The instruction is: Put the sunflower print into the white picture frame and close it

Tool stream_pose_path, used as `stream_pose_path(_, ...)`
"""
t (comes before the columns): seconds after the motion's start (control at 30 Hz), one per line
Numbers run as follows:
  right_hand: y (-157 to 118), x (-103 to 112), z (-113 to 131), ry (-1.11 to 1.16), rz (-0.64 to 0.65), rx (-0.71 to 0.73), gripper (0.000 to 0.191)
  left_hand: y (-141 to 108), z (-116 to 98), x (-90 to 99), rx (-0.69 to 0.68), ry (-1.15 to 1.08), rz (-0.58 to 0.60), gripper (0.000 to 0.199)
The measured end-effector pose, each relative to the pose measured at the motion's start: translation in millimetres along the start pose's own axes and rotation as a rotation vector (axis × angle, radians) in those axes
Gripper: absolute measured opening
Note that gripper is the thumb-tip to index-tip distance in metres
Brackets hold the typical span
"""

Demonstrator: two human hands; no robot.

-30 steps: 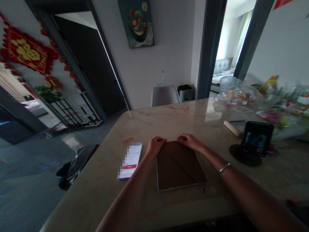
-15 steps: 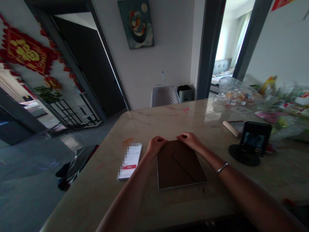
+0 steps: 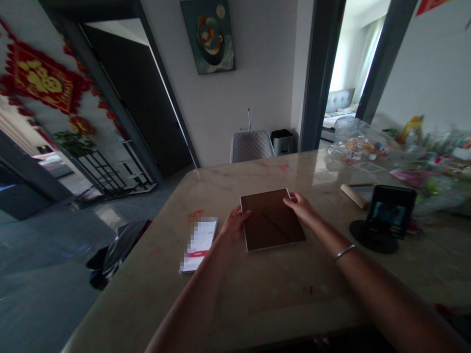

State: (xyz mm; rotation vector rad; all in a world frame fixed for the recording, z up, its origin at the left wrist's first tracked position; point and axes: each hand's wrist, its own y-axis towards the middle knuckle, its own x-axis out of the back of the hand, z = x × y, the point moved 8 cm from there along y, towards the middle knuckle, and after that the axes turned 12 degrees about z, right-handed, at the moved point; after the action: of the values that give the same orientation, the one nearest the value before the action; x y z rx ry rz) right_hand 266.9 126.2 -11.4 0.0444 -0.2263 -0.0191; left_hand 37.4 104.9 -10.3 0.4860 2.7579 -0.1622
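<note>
Left hand (image 3: 235,224) and right hand (image 3: 300,207) reach forward, curled inward.

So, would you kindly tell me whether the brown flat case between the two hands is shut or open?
Shut, it seems: the brown flat case lies flat, with no gap showing along its pale edge.

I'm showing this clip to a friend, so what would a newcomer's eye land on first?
First, the flat brown panel in the middle of the stone counter, with the left hand and right hand at its edges. Beyond it, the red-and-gold hanging on the left wall and the abstract painting on the far wall stand out.
</note>
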Motion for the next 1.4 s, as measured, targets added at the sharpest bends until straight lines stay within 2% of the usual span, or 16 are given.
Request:
stream_pose_path(0.1,-0.8,7.2,-0.8,0.062,-0.055,0.015,0.037,-3.3,8.7,-10.8,0.092,-0.061,0.047,0.017)
stream_pose_path(0.17,-1.9,-2.4,0.3,0.141,0.043,0.026,0.039,-3.7,8.6,-7.8,0.08,-0.086,0.004,0.012)
stream_pose_path(0.23,-4.4,-18.0,2.4,0.193,0.194,0.023,0.042,-3.0,5.7,-0.3,0.034,-0.1,-0.056,0.009)
stream_pose_path(0.3,-7.4,-28.6,3.3,0.179,0.292,0.002,0.041,-1.9,3.2,7.1,-0.001,-0.097,-0.098,0.008)
stream_pose_path(0.47,-8.9,-25.2,8.9,0.053,0.266,0.012,0.037,-0.2,2.0,11.7,-0.02,-0.039,-0.071,0.017)
stream_pose_path(0.57,-9.7,-22.3,10.5,0.07,0.265,0.022,0.04,0.0,3.9,4.3,0.012,0.016,0.032,0.035)
stream_pose_path(0.63,-11.4,-27.1,10.1,0.126,0.331,0.031,0.044,-0.2,6.0,1.3,0.05,0.059,0.084,0.043)
stream_pose_path(0.7,-13.9,-37.2,9.8,0.192,0.451,0.052,0.054,-1.0,5.3,7.7,0.061,0.114,0.031,0.042)
stream_pose_path(0.77,-14.7,-43.9,9.4,0.211,0.519,0.088,0.069,-2.3,3.9,17.4,0.066,0.157,-0.061,0.037)
stream_pose_path(0.83,-11.9,-44.2,7.2,0.165,0.505,0.116,0.081,-2.9,3.8,22.0,0.073,0.156,-0.093,0.033)
stream_pose_path(0.97,-4.2,-38.3,4.2,-0.015,0.435,0.167,0.085,-2.6,5.5,15.9,0.09,0.03,-0.01,0.024)
stream_pose_path(1.07,-5.0,-28.7,13.4,-0.273,0.268,0.266,0.075,-4.3,8.2,11.3,0.146,-0.053,0.004,0.014)
stream_pose_path(1.13,-11.4,-31.0,22.3,-0.452,0.196,0.315,0.068,-5.8,9.6,9.4,0.182,-0.075,-0.013,0.011)
stream_pose_path(1.3,-30.4,-57.7,37.2,-0.723,0.23,0.351,0.05,-8.5,10.3,5.4,0.22,-0.087,-0.049,0.01)
stream_pose_path(1.4,-33.7,-59.4,41.4,-0.777,0.19,0.36,0.04,-9.1,8.7,3.9,0.207,-0.097,-0.045,0.014)
